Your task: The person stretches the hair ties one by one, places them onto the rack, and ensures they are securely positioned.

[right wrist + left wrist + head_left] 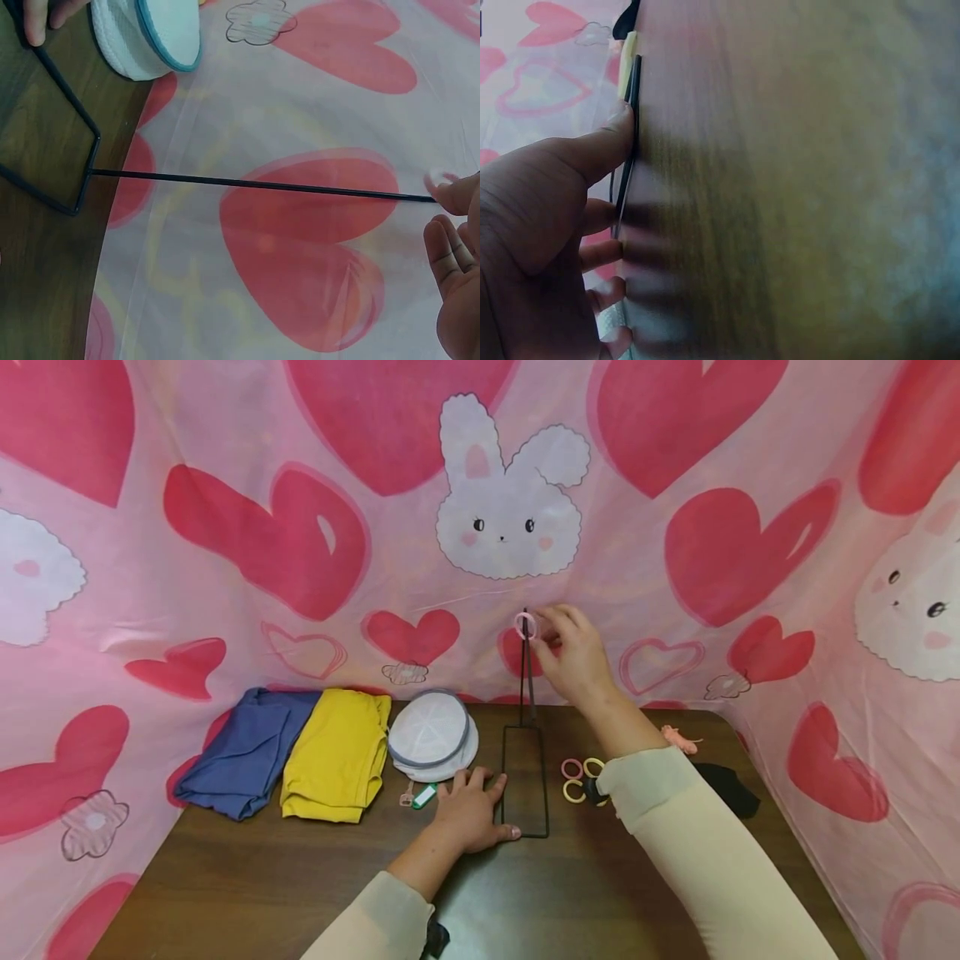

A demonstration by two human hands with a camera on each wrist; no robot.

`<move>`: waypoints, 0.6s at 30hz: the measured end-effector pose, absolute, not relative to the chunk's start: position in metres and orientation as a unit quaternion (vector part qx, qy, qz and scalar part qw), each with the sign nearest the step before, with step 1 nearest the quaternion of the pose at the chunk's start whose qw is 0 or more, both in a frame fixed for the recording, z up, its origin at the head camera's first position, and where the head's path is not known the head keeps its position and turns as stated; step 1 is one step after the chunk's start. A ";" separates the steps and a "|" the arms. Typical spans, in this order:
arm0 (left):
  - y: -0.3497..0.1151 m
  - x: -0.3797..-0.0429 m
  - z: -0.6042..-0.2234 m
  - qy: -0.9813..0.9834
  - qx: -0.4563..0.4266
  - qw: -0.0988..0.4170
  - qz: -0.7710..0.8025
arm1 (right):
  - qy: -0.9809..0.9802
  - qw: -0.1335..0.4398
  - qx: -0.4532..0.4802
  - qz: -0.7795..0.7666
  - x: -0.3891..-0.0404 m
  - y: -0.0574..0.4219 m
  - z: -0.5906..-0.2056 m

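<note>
The stand point(255, 184) may tip if left hand point(468, 814), fingers apart at its left, lifts; right hand point(576, 652) pinches pink ring point(517, 625).

On my feed, a pink sheet point(401, 547) spans the back and both sides, printed with red hearts point(324, 543) and white rabbit faces point(510, 518). I see a brown wood-grain tabletop point(585, 881) below, a pale sheen point(498, 893) toward its near side; the sheet's material I can't quite judge.
</note>
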State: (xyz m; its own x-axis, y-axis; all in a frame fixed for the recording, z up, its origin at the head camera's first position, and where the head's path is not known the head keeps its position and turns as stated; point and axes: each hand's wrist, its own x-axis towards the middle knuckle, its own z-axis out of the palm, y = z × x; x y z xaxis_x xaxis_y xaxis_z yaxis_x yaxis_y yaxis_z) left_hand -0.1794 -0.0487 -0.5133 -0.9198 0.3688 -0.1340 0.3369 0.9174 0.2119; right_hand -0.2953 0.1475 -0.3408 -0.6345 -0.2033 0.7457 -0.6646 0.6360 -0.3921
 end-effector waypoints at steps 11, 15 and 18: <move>-0.049 -0.180 -0.515 0.975 0.183 0.081 0.098 | -0.825 0.345 0.276 0.351 -0.269 0.170 -0.356; -0.049 -0.180 -0.516 0.975 0.183 0.079 0.093 | -0.835 0.337 0.272 0.339 -0.258 0.182 -0.366; -0.048 -0.179 -0.515 0.976 0.182 0.078 0.088 | -0.842 0.329 0.273 0.329 -0.251 0.191 -0.374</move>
State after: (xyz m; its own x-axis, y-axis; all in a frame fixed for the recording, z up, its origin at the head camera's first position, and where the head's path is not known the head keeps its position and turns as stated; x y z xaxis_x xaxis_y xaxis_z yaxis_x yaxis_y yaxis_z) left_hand -0.1795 -0.0479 -0.5147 -0.9218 0.3690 -0.1192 0.3416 0.9182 0.2008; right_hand -0.2507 0.1906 -0.3743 -0.6349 -0.2421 0.7337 -0.6757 0.6344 -0.3754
